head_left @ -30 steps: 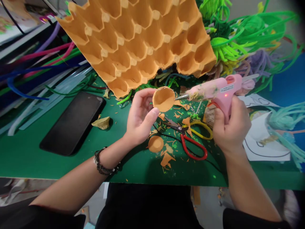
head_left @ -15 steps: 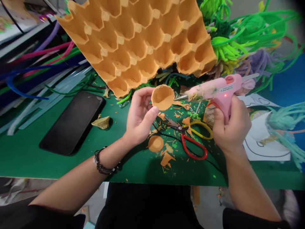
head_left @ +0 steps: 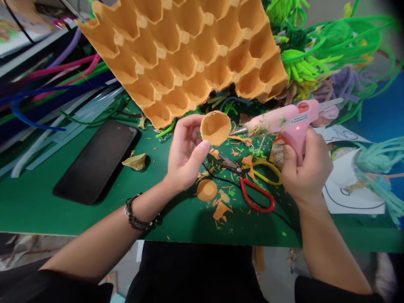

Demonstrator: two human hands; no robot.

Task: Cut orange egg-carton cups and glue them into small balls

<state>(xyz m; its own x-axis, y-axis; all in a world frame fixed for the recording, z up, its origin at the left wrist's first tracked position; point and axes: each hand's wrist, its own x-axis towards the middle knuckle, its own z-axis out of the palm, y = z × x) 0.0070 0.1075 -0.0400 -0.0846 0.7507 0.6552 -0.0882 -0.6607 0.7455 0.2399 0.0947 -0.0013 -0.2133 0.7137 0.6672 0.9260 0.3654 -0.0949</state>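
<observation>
I see the left hand (head_left: 186, 153) raised above the green worktop (head_left: 38, 202), its thumb and fingers pinching a small orange cardboard cup (head_left: 216, 127) cut from egg-tray material, the hollow side turned towards the camera. The right hand (head_left: 306, 168) is wrapped tight around the grip of a pink hot glue gun (head_left: 282, 121), whose metal nozzle points left and meets the right edge of the cup's rim; a small red light shows on the gun's body. A beaded bracelet (head_left: 137, 216) sits on the left wrist. Just behind the cup a large orange egg tray (head_left: 189, 54) stands tilted, its cells facing me. Below and between the hands lie scissors (head_left: 252, 185) with red and yellow handle loops, a second cut cup (head_left: 206, 190) resting on the worktop, and scattered orange cardboard scraps (head_left: 221, 209). To the left, well apart from the hands, a black phone (head_left: 96, 162) lies flat with its screen dark, and a tan scrap (head_left: 135, 161) sits just beside it. Green pipe cleaners (head_left: 318, 46) pile up at the upper right, and a white sheet of paper (head_left: 347, 185) with black outlines lies right of the right hand.
</observation>
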